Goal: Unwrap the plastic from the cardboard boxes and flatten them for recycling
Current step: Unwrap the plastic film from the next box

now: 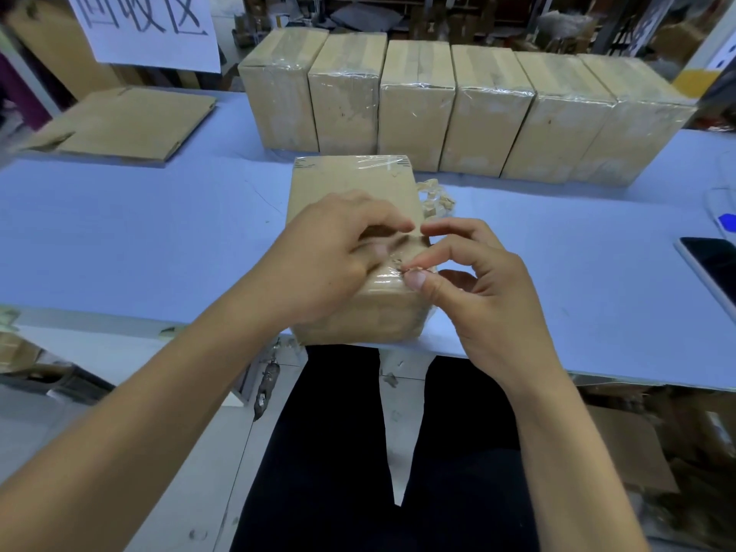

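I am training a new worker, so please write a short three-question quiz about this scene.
1. How many wrapped boxes stand in the back row?
2. True or false: the flat cardboard lies left of that row.
3. The right hand pinches: A) plastic wrap B) phone C) sign

Key: 1. Six. 2. True. 3. A, on the near box, where the left hand also rests.

The sign (145, 29) and phone (713, 268) are cut off by the edges; the left hand (334, 253) hides part of the box (354, 185).
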